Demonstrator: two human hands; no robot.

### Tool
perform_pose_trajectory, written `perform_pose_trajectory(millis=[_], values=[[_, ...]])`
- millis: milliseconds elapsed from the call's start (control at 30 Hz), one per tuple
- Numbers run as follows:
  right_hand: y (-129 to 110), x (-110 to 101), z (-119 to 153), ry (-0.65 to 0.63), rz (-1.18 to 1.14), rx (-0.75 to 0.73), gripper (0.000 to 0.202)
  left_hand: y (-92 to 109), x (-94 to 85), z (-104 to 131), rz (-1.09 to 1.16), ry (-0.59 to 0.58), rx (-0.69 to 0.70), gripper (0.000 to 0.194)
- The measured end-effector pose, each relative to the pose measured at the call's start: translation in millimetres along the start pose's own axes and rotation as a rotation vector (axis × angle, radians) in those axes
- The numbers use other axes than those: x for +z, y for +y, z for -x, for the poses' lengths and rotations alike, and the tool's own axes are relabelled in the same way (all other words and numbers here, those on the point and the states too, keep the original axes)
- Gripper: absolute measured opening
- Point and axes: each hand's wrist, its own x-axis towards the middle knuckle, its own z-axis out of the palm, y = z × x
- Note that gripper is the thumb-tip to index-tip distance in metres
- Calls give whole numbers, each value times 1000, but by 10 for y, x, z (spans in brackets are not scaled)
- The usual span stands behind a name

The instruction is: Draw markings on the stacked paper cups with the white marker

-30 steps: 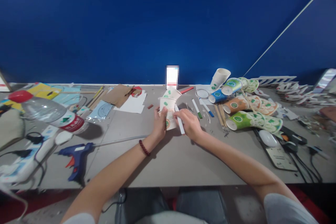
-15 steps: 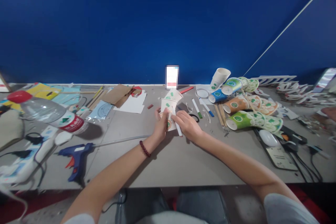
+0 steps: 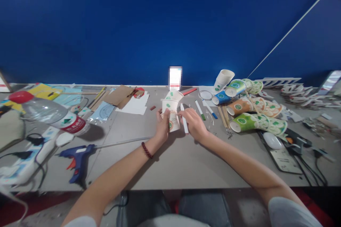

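Note:
My left hand [image 3: 163, 125] is closed around paper cups [image 3: 173, 122] joined end to end, white with green leaf prints and an orange-brown pattern low down. They tilt up and away from me over the middle of the table. My right hand [image 3: 194, 123] grips a white marker [image 3: 184, 122] between thumb and fingers. Its dark reddish end points down toward me, and the marker stands just right of the cups, apart from them. The fingers on the far side of the cups are partly hidden.
A blue glue gun [image 3: 79, 159], a power strip [image 3: 29, 161] and a lying water bottle [image 3: 53, 115] are at left. Coloured cup chains [image 3: 258, 122], a cup stack [image 3: 223, 79] and wooden sticks [image 3: 224, 117] lie at right. Green and blue markers [image 3: 200, 110] lie behind my right hand.
My right hand has drawn the marker back to the right, away from the cups' surface. The cups have shifted slightly in my left hand, which stays in nearly the same place.

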Motion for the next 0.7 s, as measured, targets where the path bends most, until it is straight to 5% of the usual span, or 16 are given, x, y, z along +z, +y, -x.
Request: perform_pose_trajectory(millis=[167,700], values=[[-17,20,-4,28,-63,66,23,-27,-33,-40,-1,-12,50,62],[-9,3,11,-82,290,-75,18,57,34,17,-12,-7,48,67]])
